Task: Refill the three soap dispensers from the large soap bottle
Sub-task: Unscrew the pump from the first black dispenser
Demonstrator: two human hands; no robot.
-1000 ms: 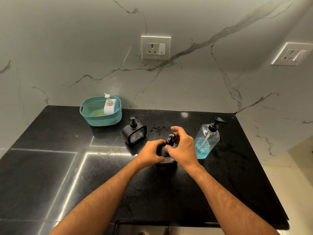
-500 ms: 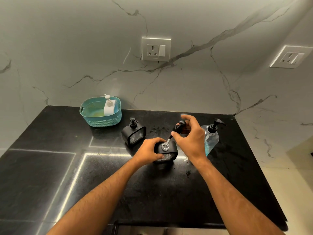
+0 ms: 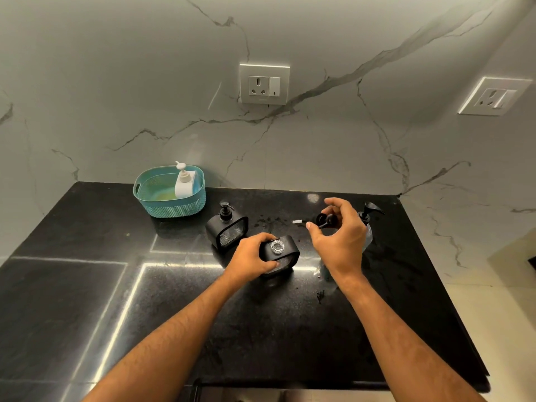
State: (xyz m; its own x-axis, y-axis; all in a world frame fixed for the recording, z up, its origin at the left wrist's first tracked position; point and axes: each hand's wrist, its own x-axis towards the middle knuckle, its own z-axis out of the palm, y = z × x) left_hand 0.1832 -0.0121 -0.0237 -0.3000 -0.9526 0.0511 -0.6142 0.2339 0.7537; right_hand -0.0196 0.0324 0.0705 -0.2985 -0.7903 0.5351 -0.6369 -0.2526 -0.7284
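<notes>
Lifting clear: the pump head (image 3: 324, 220) is now fully out of the near black dispenser (image 3: 282, 250), pinched in the right hand (image 3: 338, 237). Half a second ago its dip tube was still in the neck; a second ago both hands were at the cap. Now the neck ring (image 3: 277, 246) stands open and bare.

Left hand (image 3: 252, 258) grips the dispenser's left side, steadying it on the black counter (image 3: 87, 285), just ahead of centre.

Pump's long axis lies near horizontal, white tube tip (image 3: 297, 221) pointing toward 9 o'clock, head end toward 3. Held above the counter at about 1 o'clock from the open dispenser.

Large soap bottle (image 3: 367, 227), blue liquid, upright at 2 o'clock, partly hidden behind the right hand. Second black dispenser (image 3: 227, 230) at 11 o'clock, pump on. White dispenser (image 3: 183, 181) stands in the teal basket (image 3: 171, 206), further off at 11.

Judgement: first dispenser opened, none filled yet; pump likely needs setting down before pouring.
</notes>
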